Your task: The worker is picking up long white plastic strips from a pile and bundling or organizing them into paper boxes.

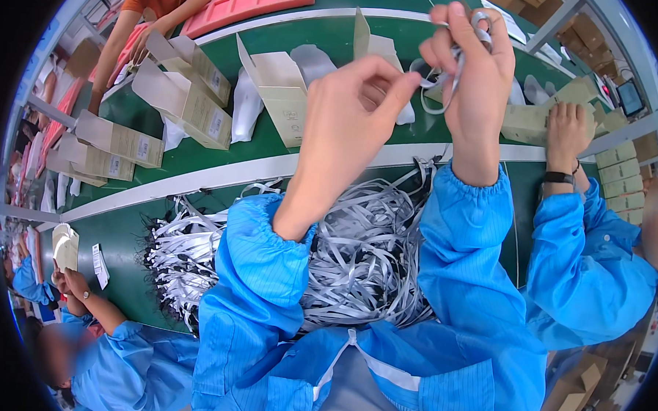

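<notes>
My right hand [479, 91] is raised over the conveyor, its fingers curled around a grey lanyard [454, 84] that hangs in loops. My left hand [348, 114] is to its left, thumb and forefinger pinched at the edge of a lanyard loop; the exact grip is hard to make out. Below my forearms lies a large pile of grey-white lanyards [363, 255] with thin black cord ends, partly covered by my left sleeve. Just beyond my left hand stands an open beige box [282, 111], its flaps up.
Several open beige boxes [183, 103] and white wrapped items [246, 110] stand on the green conveyor [206, 167]. A co-worker's hand [567, 135] rests on a box at right. Another at lower left holds a box [66, 247]. Across, a person reaches in beside a pink tray [250, 4].
</notes>
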Motion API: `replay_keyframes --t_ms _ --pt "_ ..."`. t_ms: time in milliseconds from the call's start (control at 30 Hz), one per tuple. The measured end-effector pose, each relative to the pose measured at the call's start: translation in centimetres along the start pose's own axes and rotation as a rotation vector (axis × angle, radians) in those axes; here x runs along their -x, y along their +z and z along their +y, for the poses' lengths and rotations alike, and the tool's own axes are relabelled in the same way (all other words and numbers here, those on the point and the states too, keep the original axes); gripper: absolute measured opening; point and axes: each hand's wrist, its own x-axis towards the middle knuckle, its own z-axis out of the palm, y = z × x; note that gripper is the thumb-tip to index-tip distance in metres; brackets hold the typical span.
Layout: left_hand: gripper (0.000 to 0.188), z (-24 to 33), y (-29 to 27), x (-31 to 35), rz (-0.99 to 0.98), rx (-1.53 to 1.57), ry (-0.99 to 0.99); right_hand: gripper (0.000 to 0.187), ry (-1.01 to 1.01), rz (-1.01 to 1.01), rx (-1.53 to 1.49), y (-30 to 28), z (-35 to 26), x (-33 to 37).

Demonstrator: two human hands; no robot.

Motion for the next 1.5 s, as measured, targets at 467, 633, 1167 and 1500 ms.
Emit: replay_keyframes --t_ms 467,633,1167,1500 --pt "0.067 -6.7 2.5 -0.8 0.132 -0.438 0.351 0.032 0.024 -0.028 0.090 -2.9 -2.4 -1.0" --pt "0.074 -3.8 2.9 -0.5 -0.008 -0.464 0.276 0.041 -0.195 0.023 -0.022 -1.4 -0.9 -1.0" --pt "0.094 -4.4 3.3 0.2 -0.006 -0.428 0.171 0.035 -0.002 -0.520 0.759 -3.6 -2.0 0.5" --pt "0.094 -4.2 3.5 0.0 0.098 -0.337 0.227 0.018 0.145 -0.637 1.065 -4.3 -3.1 -1.4"
